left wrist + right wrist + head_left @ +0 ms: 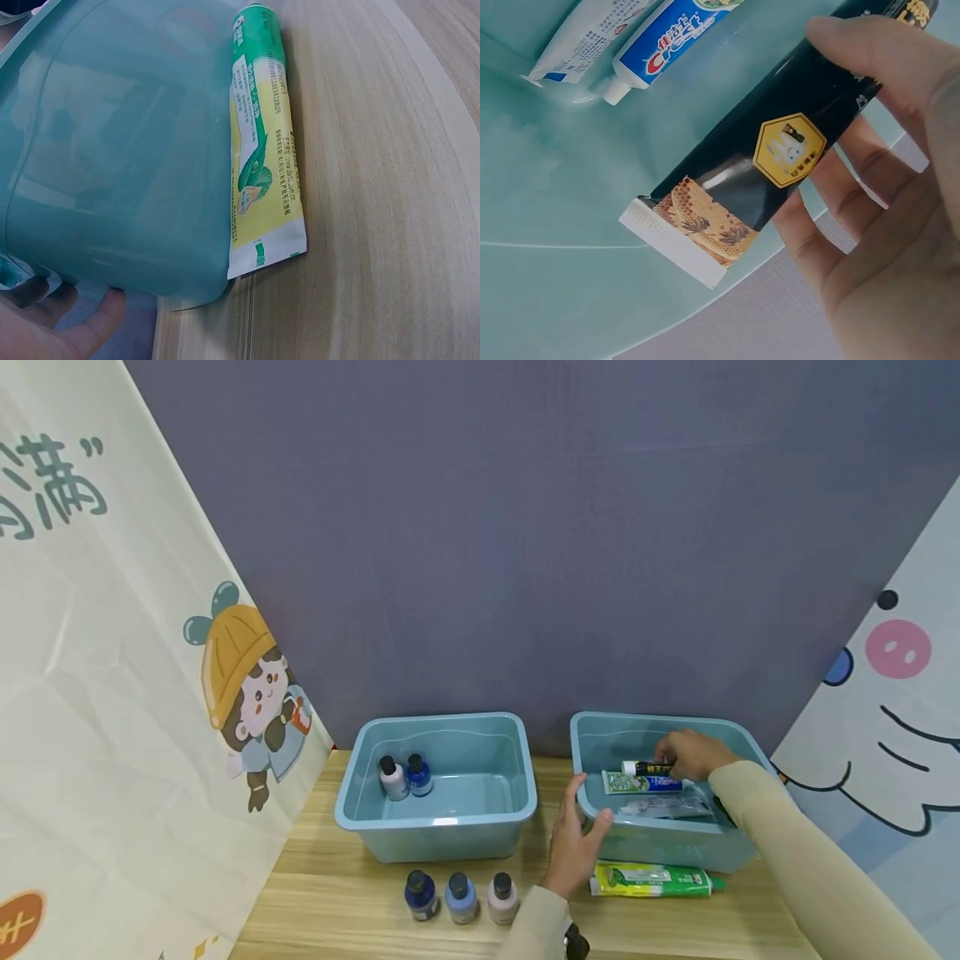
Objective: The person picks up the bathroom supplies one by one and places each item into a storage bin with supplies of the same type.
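Inside the right blue bin, my right hand holds a black toothpaste tube between thumb and fingers. The tube has a yellow hexagon badge and a honeycomb picture near its flat white end. Below it in the bin lie a blue-and-green Crest toothpaste tube and a whitish tube. My left hand, fingers spread, touches the bin's left side near its front corner. Along the bin's front, a yellow-and-green toothpaste tube lies on the table.
A second blue bin stands to the left, holding a pink bottle and a dark blue bottle. Before it stand a dark blue bottle, a light blue bottle and a pale pink bottle. A grey wall rises behind.
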The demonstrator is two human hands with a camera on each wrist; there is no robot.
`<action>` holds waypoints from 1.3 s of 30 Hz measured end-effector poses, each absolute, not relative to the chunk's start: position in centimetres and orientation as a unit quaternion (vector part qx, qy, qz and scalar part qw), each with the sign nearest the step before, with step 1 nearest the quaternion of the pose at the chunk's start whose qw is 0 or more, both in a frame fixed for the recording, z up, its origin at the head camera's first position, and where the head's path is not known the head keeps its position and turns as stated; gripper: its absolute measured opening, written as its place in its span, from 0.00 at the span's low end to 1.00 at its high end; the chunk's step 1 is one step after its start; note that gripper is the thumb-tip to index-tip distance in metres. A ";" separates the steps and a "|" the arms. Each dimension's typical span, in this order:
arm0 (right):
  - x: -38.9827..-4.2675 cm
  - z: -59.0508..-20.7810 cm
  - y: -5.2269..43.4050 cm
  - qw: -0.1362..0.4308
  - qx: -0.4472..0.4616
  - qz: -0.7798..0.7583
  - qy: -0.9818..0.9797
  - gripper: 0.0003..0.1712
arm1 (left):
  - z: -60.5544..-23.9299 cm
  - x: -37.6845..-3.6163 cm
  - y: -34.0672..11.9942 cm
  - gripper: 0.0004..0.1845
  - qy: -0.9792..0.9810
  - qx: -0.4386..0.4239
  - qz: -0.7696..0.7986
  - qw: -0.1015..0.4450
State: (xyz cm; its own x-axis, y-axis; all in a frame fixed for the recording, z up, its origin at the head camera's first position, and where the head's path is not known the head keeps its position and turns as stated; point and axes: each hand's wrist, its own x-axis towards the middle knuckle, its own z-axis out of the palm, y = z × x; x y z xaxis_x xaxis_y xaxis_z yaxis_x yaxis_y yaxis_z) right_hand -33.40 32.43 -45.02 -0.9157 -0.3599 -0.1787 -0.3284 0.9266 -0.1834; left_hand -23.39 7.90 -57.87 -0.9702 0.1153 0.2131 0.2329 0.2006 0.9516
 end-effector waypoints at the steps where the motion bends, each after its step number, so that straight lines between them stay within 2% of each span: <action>1: -33.4 -45.0 32.4 0.106 -0.177 -0.075 0.976 0.14 | -57.9 -23.4 7.9 0.33 -0.774 -0.113 -0.621 0.049; 23: -33.6 -45.0 32.5 0.117 -0.169 -0.081 0.975 0.15 | -57.8 -23.4 7.9 0.33 -0.775 -0.114 -0.620 0.048; 31: -33.7 -45.0 32.8 0.090 -0.179 -0.099 0.975 0.13 | -57.6 -23.2 7.9 0.33 -0.777 -0.112 -0.618 0.044; 39: -33.7 -45.1 33.3 0.093 -0.175 -0.114 0.973 0.09 | -57.4 -23.2 7.8 0.33 -0.776 -0.116 -0.619 0.044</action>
